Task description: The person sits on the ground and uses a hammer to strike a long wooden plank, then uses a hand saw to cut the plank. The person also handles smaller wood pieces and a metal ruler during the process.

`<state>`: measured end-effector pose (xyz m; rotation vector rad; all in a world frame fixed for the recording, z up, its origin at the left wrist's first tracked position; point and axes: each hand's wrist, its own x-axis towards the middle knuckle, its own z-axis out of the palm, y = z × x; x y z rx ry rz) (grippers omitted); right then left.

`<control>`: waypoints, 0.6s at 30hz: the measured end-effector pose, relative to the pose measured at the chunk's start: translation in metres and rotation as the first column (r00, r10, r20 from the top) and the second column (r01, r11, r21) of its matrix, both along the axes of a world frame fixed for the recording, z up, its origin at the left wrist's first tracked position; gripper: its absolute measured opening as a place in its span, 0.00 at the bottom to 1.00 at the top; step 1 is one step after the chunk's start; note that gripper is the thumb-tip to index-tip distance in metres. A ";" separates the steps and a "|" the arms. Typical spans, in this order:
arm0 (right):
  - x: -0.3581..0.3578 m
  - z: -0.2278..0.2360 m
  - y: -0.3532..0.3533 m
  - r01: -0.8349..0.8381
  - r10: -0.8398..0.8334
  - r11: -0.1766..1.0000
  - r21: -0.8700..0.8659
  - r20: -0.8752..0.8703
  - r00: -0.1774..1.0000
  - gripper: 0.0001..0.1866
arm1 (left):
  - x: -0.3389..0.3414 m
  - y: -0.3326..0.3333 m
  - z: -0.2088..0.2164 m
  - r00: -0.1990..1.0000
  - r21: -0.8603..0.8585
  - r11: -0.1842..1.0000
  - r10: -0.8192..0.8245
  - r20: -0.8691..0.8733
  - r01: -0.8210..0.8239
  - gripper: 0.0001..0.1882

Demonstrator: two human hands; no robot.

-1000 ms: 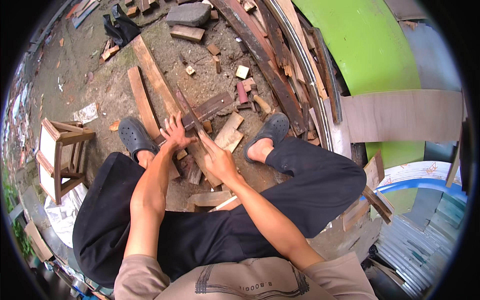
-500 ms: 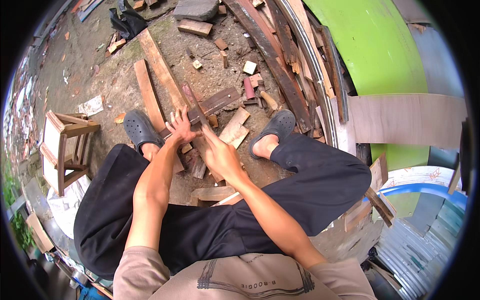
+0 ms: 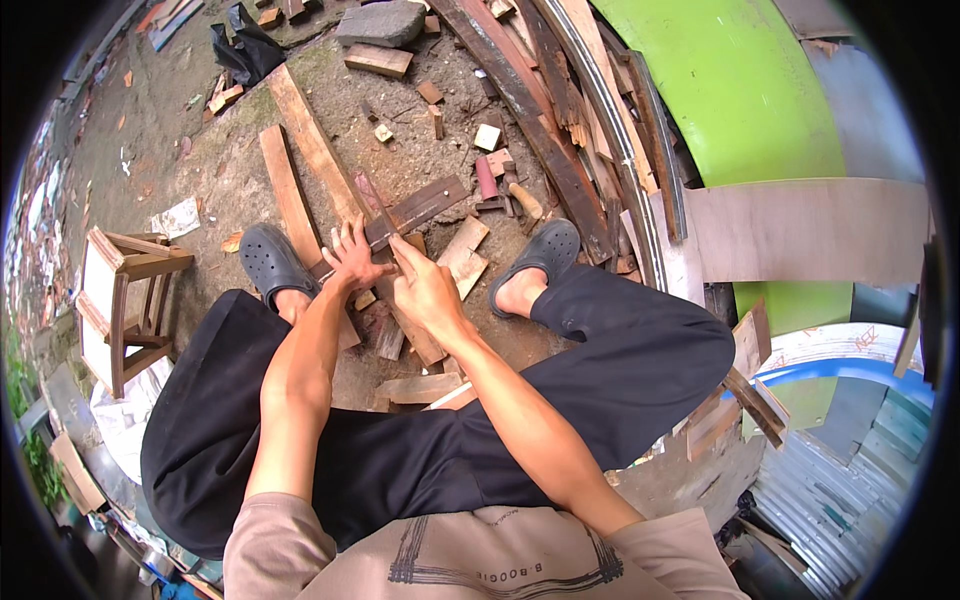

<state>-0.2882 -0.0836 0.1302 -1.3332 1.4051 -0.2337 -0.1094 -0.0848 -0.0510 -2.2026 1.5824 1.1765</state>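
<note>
A long light-brown plank (image 3: 312,135) lies on the ground between my feet, with a dark brown board (image 3: 428,204) set crosswise over it. My left hand (image 3: 352,262) presses on the dark board near the crossing, fingers spread. Closed around its handle end, my right hand (image 3: 430,293) holds what looks like a handsaw (image 3: 378,203). Its thin, rust-coloured blade is seen nearly edge-on and points away from me across the dark board. My fingers cover the handle. Another plank (image 3: 288,185) lies to the left, partly beneath the dark board.
A small wooden stool (image 3: 125,300) is at the left. Toward the right lie a wooden-handled hammer (image 3: 525,200), a reddish cylinder (image 3: 486,178) and wood offcuts (image 3: 463,255). Long timbers (image 3: 540,130) are piled beside a green panel (image 3: 730,90). A grey stone (image 3: 380,23) is at the far side.
My right hand has moved slightly forward, away from me, with the saw. My left hand stays spread on the board. The whole view has shifted a little.
</note>
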 end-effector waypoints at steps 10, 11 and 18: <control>-0.043 0.049 0.091 0.044 -0.028 0.960 -0.277 0.063 0.998 0.34 | -0.003 -0.001 0.007 0.999 0.036 0.999 0.035 -0.001 -0.034 0.71; -0.033 0.032 0.074 0.024 -0.015 0.972 -0.234 0.041 0.999 0.34 | -0.002 -0.001 0.006 0.999 0.010 0.999 0.045 0.002 -0.045 0.71; -0.014 0.010 0.042 0.059 -0.038 0.980 -0.189 0.110 0.993 0.29 | -0.004 -0.002 0.005 0.998 -0.056 0.997 0.054 -0.017 -0.055 0.71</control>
